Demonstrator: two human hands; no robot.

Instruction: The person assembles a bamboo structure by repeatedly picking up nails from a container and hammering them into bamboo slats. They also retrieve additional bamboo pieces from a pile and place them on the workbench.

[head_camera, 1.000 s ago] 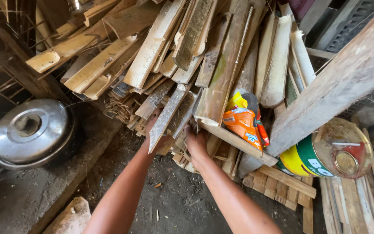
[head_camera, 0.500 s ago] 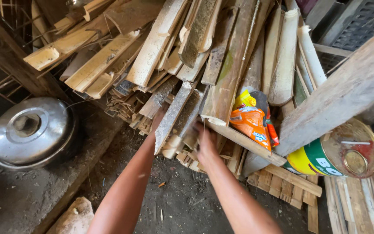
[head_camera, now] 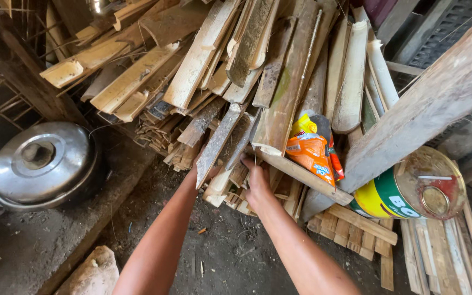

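A woodpile (head_camera: 236, 71) of split bamboo and rough slats fills the upper half of the view, the pieces leaning every way and spilling down toward a dirt floor (head_camera: 219, 257). A heavy beam (head_camera: 427, 104) slants across the right side, from the top corner down to the pile's foot. At the left, on a low ledge, sits a round steel pot (head_camera: 42, 164) with its lid on. Under the beam lies a tin can (head_camera: 411, 191) on its side, yellow and green with a rusty end. Flat slats (head_camera: 356, 229) lie stacked on the ground beside it. An orange packet (head_camera: 312, 153) is wedged upright among the wood, just left of the beam.

Both arms reach up from the bottom edge into the low middle of the pile. The left hand (head_camera: 206, 173) is mostly hidden behind a grey slat (head_camera: 219, 142) that juts down and out of the pile; its fingers appear wrapped on that slat, though the grip is partly covered. The right hand (head_camera: 258, 183) sits just beside it, fingers curled up among the short sticks (head_camera: 236, 191) under the grey slat; whether it pinches one I cannot tell.
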